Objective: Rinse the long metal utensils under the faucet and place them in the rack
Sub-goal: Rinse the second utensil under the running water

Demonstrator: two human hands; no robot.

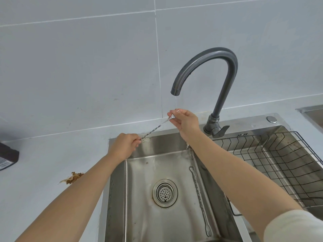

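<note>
A long twisted metal utensil stretches between both hands above the back of the sink. My left hand grips its lower end. My right hand pinches its upper end right under a thin stream of water from the grey faucet. A second twisted utensil with a small fork tip lies along the right side of the sink floor. The black wire rack sits over the sink's right part, with nothing visible in it.
The drain strainer is in the middle of the sink floor. A brown scrap lies on the left counter, and a dark box sits at the far left edge. The faucet handle points right.
</note>
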